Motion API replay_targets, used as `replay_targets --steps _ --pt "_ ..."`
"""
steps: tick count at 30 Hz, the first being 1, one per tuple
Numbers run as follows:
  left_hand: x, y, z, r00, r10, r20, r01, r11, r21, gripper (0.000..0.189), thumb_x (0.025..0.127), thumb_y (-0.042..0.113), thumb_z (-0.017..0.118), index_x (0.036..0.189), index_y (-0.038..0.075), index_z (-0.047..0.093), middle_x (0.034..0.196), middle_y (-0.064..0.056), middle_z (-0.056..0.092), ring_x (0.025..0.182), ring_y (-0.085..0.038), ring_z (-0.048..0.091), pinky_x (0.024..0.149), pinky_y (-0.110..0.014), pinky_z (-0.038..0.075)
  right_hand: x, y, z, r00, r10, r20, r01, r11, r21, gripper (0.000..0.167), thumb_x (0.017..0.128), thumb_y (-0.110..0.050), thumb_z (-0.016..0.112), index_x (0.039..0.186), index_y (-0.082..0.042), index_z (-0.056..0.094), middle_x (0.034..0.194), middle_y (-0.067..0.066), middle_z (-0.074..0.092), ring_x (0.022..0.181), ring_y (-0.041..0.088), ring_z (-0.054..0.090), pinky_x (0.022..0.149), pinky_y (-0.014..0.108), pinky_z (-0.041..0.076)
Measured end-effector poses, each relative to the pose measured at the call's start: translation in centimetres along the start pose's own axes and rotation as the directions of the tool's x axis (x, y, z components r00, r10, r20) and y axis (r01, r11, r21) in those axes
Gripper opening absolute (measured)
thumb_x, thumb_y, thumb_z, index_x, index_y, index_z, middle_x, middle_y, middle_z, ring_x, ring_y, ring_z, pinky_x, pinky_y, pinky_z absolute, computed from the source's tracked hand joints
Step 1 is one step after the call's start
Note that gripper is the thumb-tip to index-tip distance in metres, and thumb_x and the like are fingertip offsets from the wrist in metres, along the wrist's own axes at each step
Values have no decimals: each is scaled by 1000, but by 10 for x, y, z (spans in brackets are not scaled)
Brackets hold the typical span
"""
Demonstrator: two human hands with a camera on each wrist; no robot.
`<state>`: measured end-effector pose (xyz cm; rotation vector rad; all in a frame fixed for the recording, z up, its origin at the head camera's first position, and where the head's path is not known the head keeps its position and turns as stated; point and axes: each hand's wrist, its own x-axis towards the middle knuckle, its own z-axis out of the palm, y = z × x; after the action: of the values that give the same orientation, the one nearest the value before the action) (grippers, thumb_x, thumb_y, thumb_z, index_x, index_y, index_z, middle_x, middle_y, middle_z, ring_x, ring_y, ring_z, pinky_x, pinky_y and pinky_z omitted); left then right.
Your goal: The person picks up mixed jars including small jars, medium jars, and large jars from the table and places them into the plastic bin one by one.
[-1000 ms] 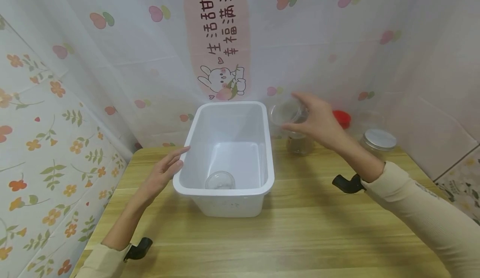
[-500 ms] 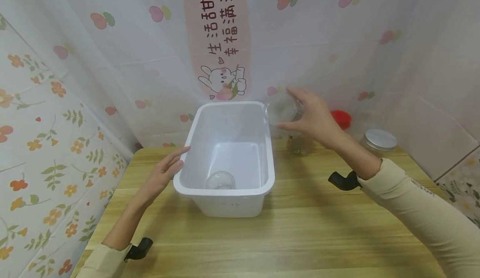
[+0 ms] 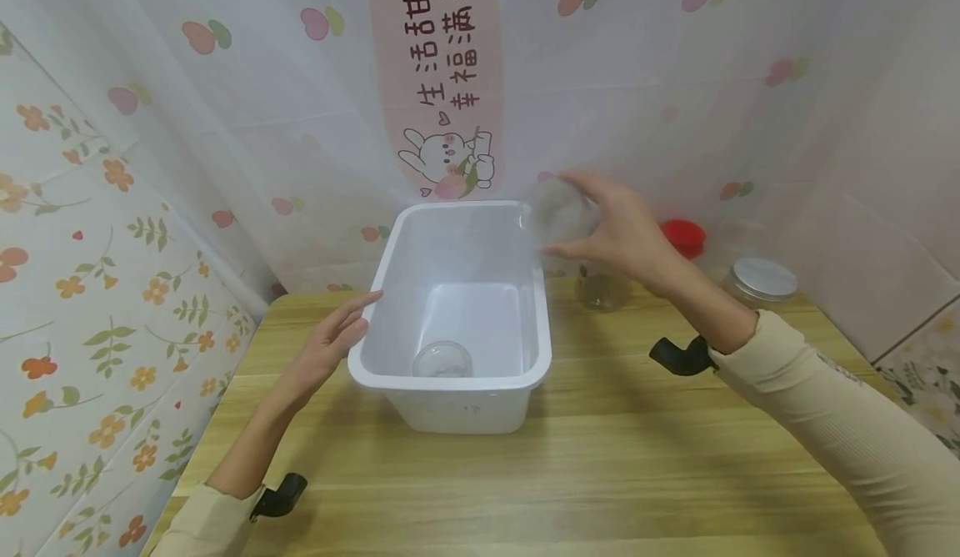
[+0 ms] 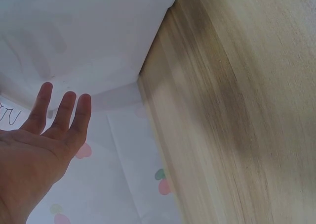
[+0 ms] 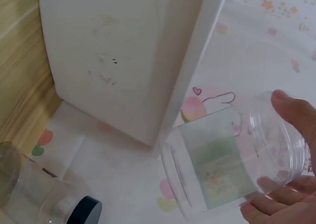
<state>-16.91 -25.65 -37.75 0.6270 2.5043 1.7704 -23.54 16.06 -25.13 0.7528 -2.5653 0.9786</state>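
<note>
- A white tub [image 3: 468, 411] is being held up by the wooden surface [image 3: 585, 474], with a small clear round thing [image 3: 442, 361] being kept inside, near the front.
- A red round thing [image 3: 681, 238] and a silver-topped jar [image 3: 763, 278] are being partly hidden by the right arm [image 3: 712, 307]; a black-topped jar [image 5: 34, 189] is being seen near the tub.
- The tub's left rim is being touched by the left grip [image 3: 330, 336], its fingers being kept loose and apart, nothing being held.
- The clear jar [image 5: 217, 159] is being held by the right grip [image 3: 618, 232], opened wide around one end.
- The jar is being held sideways in the air beside the tub's right rim, its long side being aimed toward the tub.
</note>
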Motion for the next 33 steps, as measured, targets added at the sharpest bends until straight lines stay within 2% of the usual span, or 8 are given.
replay_targets --steps 4,11,17,24,33 --pt "0 1 1 1000 -3 2 3 1000 5 47 110 17 43 155 9 41 156 -14 39 124 -21 53 94 -29 46 3 -5 0 1000 -13 14 13 1000 2 92 73 -29 95 151 -10 49 150 9 50 135 31 45 106 56 37" --pt "-1 1 1 1000 -16 0 16 1000 3 47 110 18 44 156 9 40 153 -17 43 124 -23 53 93 -30 48 9 -14 2 1000 -19 21 19 1000 -21 95 73 -29 95 151 -6 47 151 11 49 136 32 45 107 55 37" --pt "-1 1 1 1000 -16 2 16 1000 3 47 110 18 44 156 10 40 153 -16 42 125 -27 52 93 -30 47 12 -24 2 999 -23 29 23 1000 2 97 72 -29 95 152 -5 46 151 12 49 133 33 47 106 54 38" --pt "0 1 0 1000 -12 8 12 1000 -13 47 110 18 43 156 9 40 150 -20 45 122 -25 54 92 -30 48 17 -36 6 997 -51 50 49 998 40 97 70 -26 97 151 -2 47 152 12 48 135 31 45 108 52 37" --pt "-1 1 1 1000 -14 1 14 1000 -7 47 110 20 42 156 10 40 154 -17 40 125 -42 49 93 -31 47 20 -47 14 994 -87 70 82 994 69 98 69 -27 97 151 -4 47 152 9 48 137 26 44 108 47 38"
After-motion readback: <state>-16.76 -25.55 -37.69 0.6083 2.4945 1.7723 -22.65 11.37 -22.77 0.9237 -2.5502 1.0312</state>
